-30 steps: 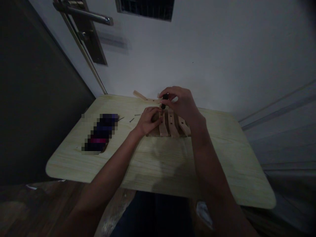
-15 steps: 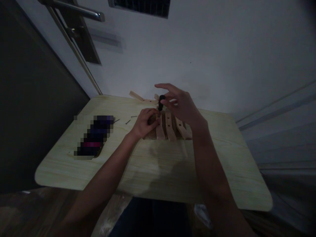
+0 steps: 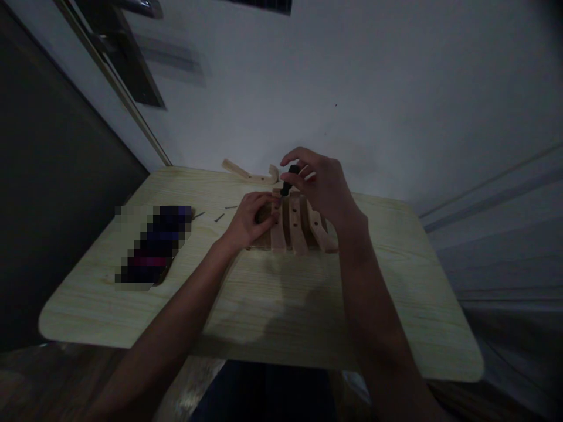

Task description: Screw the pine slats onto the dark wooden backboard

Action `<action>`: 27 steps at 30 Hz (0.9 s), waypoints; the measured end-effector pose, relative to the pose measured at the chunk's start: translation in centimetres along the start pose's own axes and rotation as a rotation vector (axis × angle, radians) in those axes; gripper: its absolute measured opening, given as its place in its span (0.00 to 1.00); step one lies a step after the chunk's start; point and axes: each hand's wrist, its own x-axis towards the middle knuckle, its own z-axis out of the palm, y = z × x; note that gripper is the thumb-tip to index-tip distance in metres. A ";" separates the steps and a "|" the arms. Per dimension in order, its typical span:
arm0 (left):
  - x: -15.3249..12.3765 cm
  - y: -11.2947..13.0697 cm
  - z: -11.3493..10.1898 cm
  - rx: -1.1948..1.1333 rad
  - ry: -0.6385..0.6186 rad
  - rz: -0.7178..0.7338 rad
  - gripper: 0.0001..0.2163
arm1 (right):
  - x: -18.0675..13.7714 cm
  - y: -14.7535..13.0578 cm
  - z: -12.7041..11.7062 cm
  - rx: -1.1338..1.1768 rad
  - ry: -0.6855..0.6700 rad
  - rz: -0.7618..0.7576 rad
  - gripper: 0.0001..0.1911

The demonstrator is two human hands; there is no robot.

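A small rack of wooden slats (image 3: pixel 294 225) lies near the far middle of a pale wooden table (image 3: pixel 264 293). My left hand (image 3: pixel 250 220) presses down on the rack's left slats, fingers curled over them. My right hand (image 3: pixel 319 187) hovers above the rack's far end and pinches the black handle of a small screwdriver (image 3: pixel 288 179), which stands nearly upright with its tip at a slat. A loose curved wooden piece (image 3: pixel 250 172) lies just behind the rack by the wall.
Two or three small dark screws (image 3: pixel 219 215) lie left of the rack. A blurred-out dark object (image 3: pixel 152 245) sits on the table's left part. A white wall rises right behind the table; a door with a metal handle (image 3: pixel 132 9) is at upper left.
The view has drifted right and down, so everything sits further left. My right hand's fingers lifted off the screwdriver handle, then closed on it again. The left hand stayed on the slats.
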 end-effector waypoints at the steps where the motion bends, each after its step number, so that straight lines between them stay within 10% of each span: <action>1: 0.0 0.0 0.0 -0.001 0.001 -0.002 0.13 | 0.0 0.0 -0.1 0.005 -0.028 -0.018 0.10; 27: 0.0 -0.3 0.0 0.022 -0.010 -0.015 0.15 | -0.1 -0.4 0.2 -0.047 0.010 0.018 0.13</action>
